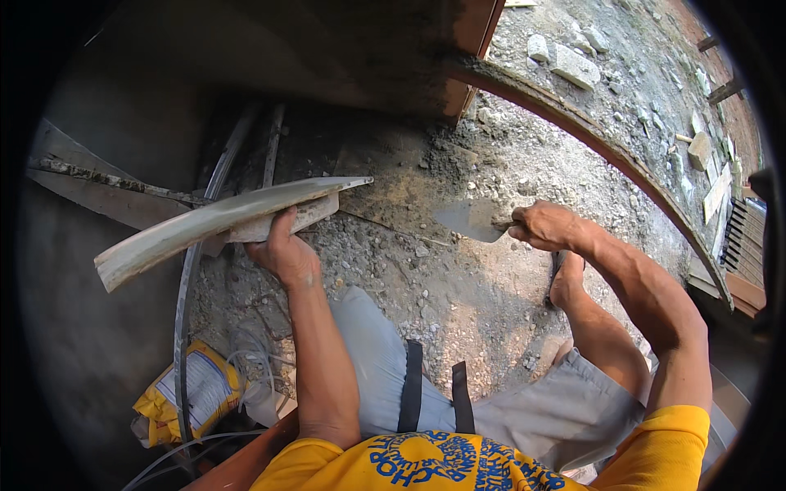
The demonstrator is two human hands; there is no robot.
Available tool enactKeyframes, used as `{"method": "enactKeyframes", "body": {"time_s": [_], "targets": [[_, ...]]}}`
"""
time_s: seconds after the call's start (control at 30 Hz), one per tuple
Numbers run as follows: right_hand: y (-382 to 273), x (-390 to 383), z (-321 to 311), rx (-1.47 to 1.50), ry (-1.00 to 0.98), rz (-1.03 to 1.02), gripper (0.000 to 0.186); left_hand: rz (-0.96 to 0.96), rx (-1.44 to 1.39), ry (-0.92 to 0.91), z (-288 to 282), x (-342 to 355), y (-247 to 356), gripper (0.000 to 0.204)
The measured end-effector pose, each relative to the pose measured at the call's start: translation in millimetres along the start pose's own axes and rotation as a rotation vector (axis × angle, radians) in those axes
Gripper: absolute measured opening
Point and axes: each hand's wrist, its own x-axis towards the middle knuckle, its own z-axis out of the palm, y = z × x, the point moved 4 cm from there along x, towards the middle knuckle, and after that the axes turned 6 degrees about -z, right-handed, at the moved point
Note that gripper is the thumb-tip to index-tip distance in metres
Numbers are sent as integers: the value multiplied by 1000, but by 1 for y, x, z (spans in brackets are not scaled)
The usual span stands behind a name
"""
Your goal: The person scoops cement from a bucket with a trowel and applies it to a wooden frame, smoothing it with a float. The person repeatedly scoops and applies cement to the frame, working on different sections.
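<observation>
My left hand (286, 254) grips a long, pale plastering float (205, 221) by the block-like handle along its near side. The float is tilted, with one end pointing left toward the wall and the other reaching right. In my right hand (547, 226) is a pointed trowel (471, 219), its handle mostly hidden inside the closed fingers. The metal blade points left, over gravelly ground, apart from the float.
A long curved-looking bar (589, 127) crosses the upper right. Narrow metal strips (187, 303) lean at left beside a yellow sack (196, 389). Rubble blocks (575, 67) lie at the upper right, with wood pieces (718, 193) farther right. A dark wall (90, 327) stands at left.
</observation>
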Motion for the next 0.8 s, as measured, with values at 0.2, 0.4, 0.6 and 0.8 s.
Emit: {"method": "enactKeyframes", "body": {"time_s": [0.2,0.4,0.6,0.8], "targets": [[-58,229,63,271,279,-130,44,22,8,-15,-12,-15,23,68],[-34,284,25,630,417,71,46,-42,-2,-64,-28,-17,36,64],[-24,258,8,670,630,234,48,20,27,-24,-23,-9,30,51],[3,168,23,579,362,222,53,-37,-6,-57,-26,-5,22,52]]}}
